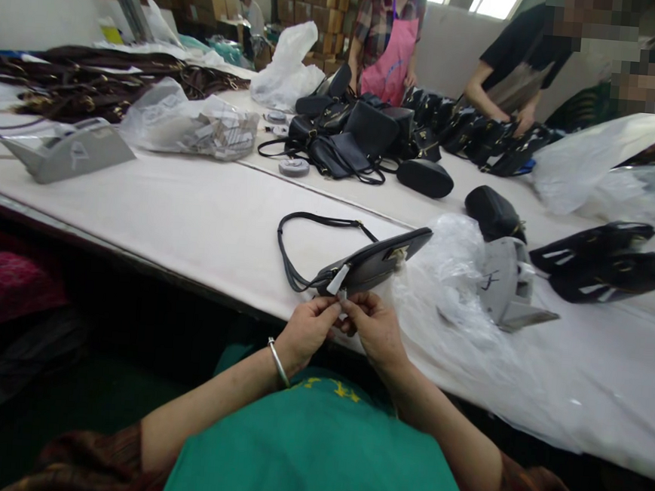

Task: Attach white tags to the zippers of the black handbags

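A small black handbag (371,262) lies tilted at the table's near edge, with gold-coloured hardware on its side. Its thin black strap (282,253) loops out to the left over the white cloth. A white strip (338,278) hangs from the bag's near end. Just below that, my left hand (308,327) and my right hand (375,326) meet, thumbs and fingertips pinched around a small pale piece on the handbag. The fingers partly hide this piece, so its exact kind is unclear.
Clear plastic bags (461,279) and a grey tape dispenser (506,282) are at my right. Another dispenser (79,152) stands left. Black bags (347,141) are piled across the table (193,220), brown straps (119,78) at far left. Two co-workers (388,46) stand opposite.
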`<state>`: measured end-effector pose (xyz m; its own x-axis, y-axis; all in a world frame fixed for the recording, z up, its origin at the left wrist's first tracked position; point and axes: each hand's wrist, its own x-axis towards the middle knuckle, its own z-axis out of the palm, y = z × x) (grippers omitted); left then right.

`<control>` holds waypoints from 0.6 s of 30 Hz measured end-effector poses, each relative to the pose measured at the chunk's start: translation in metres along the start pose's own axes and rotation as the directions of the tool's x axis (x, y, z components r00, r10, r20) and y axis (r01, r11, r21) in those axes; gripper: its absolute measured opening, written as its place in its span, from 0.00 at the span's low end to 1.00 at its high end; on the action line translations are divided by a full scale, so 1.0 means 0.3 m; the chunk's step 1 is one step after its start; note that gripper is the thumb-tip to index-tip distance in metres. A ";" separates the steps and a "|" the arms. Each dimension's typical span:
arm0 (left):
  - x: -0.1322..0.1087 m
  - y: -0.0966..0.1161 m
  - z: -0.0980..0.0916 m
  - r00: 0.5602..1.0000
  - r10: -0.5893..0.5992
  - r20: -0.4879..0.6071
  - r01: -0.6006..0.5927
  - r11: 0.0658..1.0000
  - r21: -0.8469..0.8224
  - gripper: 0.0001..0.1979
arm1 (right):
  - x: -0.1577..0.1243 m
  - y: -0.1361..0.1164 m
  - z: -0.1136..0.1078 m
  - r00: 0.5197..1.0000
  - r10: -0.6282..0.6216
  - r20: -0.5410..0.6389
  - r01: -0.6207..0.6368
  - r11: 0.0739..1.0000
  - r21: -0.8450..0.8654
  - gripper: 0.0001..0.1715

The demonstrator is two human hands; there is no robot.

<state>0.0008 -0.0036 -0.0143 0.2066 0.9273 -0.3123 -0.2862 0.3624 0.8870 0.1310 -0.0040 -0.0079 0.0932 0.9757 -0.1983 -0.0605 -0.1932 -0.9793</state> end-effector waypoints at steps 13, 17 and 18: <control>0.009 0.035 0.031 0.986 -0.161 -0.044 0.147 0.961 -0.236 0.14 | 0.021 -0.040 -0.054 0.953 -0.301 0.013 0.263 0.811 -0.523 0.14; 0.009 0.040 0.036 0.983 -0.180 -0.046 0.161 0.949 -0.273 0.13 | 0.050 -0.059 -0.030 0.949 -0.312 0.037 0.265 0.732 -0.627 0.11; 0.009 0.041 0.036 0.983 -0.181 -0.045 0.161 0.946 -0.283 0.12 | 0.053 -0.063 -0.025 0.941 -0.334 0.045 0.283 0.709 -0.646 0.10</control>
<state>0.0080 0.0023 -0.0006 0.2127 0.8498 -0.4823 -0.5018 0.5185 0.6924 0.1410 0.0144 0.0070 0.0632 0.9878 0.1426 0.6259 0.0721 -0.7766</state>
